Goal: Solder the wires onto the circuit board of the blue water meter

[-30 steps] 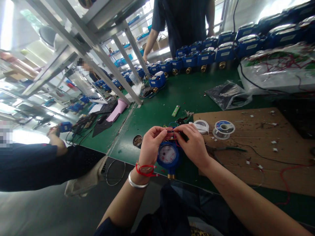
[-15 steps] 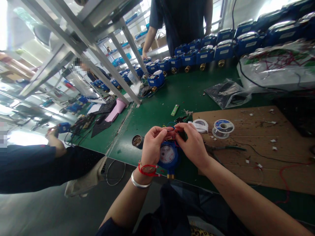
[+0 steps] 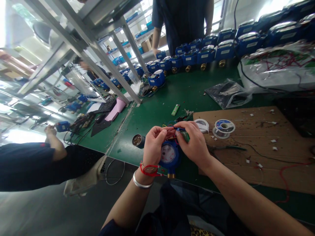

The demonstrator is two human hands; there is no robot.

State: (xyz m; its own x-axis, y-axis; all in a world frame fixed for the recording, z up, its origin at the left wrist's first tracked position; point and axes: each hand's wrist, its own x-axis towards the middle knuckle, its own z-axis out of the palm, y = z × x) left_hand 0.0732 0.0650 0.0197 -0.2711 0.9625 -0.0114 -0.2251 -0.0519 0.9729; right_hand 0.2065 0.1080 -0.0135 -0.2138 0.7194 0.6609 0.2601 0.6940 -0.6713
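A blue water meter (image 3: 168,153) with a round white dial stands at the near edge of the green bench, its brass end (image 3: 171,176) towards me. Above its far side, my left hand (image 3: 153,146) pinches thin reddish wires (image 3: 169,131) between thumb and fingertips. My right hand (image 3: 194,142) is closed round a small green and blue part (image 3: 186,136), probably a circuit board, which the fingers mostly cover. Both hands' fingertips nearly meet over the meter. More coloured wires rise just behind them.
A solder spool (image 3: 223,128) and a white tape roll (image 3: 202,125) lie right, by a cardboard sheet (image 3: 268,147). A dark cup (image 3: 138,141) stands left. Blue meters (image 3: 205,55) line the back. One co-worker (image 3: 184,26) stands opposite; another's arm (image 3: 55,144) is at left.
My right hand has shifted its grip, and the green part now shows beneath its fingers. My left hand stays nearly in place. The co-worker opposite now has a hand at a raised blue meter.
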